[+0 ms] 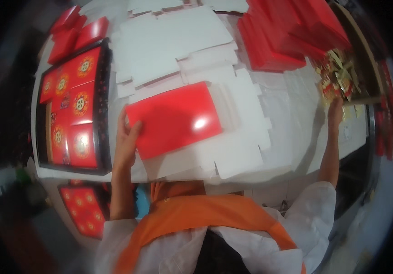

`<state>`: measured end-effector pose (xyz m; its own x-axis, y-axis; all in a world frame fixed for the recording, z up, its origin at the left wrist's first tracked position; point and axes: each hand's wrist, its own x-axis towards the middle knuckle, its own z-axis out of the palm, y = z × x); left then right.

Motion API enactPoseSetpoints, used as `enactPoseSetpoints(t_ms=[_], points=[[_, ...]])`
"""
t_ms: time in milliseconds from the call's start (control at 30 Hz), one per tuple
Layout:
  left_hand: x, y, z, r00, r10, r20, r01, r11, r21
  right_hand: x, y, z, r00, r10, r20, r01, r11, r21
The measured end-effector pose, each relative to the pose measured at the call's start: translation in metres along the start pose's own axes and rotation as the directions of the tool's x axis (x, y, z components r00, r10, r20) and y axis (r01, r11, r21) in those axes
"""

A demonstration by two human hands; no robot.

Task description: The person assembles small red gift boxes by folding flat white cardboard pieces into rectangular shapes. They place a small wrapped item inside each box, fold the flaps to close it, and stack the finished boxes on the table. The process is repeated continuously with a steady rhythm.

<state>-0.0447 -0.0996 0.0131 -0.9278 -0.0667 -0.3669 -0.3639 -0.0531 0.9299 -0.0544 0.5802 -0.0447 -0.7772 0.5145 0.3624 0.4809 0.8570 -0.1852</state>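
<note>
My left hand (127,139) grips the left end of a flat, glossy red box (173,121), thumb on top and fingers along the edge. The box is held slightly tilted over a stack of flat white cardboard blanks (240,150). At the far right, my right hand (336,112) reaches to a heap of small red and gold packets (337,77) lying in an open cardboard box (363,50). Its fingertips are hidden among the packets, so I cannot see whether they hold one.
On the left, a dark-rimmed tray (105,91) carries several red boxes with round gold designs. More red boxes (91,33) stand behind it. Tall piles of red boxes (272,41) rise at the back right. A second patterned red tray (82,208) sits below the table edge.
</note>
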Motion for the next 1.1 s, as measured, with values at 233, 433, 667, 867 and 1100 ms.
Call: enactPoseSetpoints(t_ms=[233, 433, 667, 867, 1100], points=[[-0.004, -0.014, -0.005, 0.996, 0.091, 0.015, -0.091, 0.995, -0.031, 0.005, -0.057, 0.035, 0.973, -0.228, 0.039, 0.229, 0.972, -0.045], [-0.009, -0.005, -0.004, 0.999, 0.054, 0.003, -0.054, 0.999, 0.011, 0.036, -0.104, 0.024, 1.000, 0.008, 0.029, 0.006, 0.889, -0.457], [-0.006, -0.006, -0.007, 0.999, 0.016, -0.047, -0.020, 0.996, -0.085, 0.049, -0.054, 0.053, 0.987, -0.018, 0.158, 0.051, 0.977, -0.206], [-0.003, -0.011, -0.010, 0.998, 0.056, -0.023, -0.056, 0.998, -0.032, -0.033, -0.089, -0.031, 0.988, 0.147, 0.036, -0.123, 0.640, 0.759], [-0.006, -0.013, -0.005, 0.994, 0.108, -0.018, -0.108, 0.994, -0.001, -0.136, -0.230, -0.082, 0.747, -0.230, 0.623, -0.605, 0.151, 0.782]])
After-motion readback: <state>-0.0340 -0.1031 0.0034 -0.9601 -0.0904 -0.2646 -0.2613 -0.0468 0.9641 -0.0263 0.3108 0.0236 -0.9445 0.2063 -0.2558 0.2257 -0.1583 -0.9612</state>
